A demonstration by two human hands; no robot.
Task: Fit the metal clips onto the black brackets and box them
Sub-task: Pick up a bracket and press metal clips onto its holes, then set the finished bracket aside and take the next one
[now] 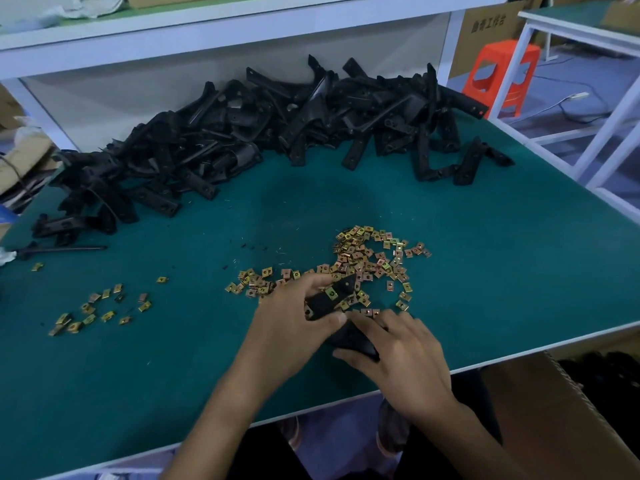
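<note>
Both hands hold one black plastic bracket (333, 301) over the green bench mat (485, 254)
Left hand (298, 317) curls round its middle, right hand (405, 355) pinches the near end; a brass-coloured metal clip (332, 293) sits on it, loose clips (367, 258) at 12 o'clock, bracket heap (242, 133) beyond

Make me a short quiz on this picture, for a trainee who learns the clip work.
1. True or false: the held bracket already carries a clip.
2. Where does the bracket pile lie? A) at the far side of the table; B) at its near edge; C) under it.
3. Fill in: the ____ hand grips the bracket end that bears the clip.
Key: 1 true; 2 A; 3 left hand.
</note>
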